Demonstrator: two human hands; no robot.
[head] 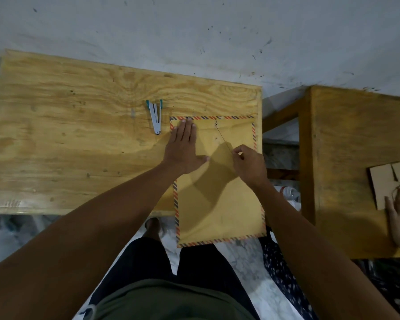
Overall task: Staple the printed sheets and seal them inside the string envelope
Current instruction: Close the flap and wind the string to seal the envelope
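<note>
Two wooden tables fill the view: the large plywood table [67,139] on the left and a second wooden table [346,158] to the right, well apart. On the large table's right end lies the string envelope [217,204], brown with a striped border, its near end overhanging the table's near edge. The left hand [183,148] presses flat on the envelope's far left part, fingers straight. The right hand [247,162] pinches the string [222,137], drawn taut from the far clasp. Left of the envelope lies a stapler [155,116], swung open.
</note>
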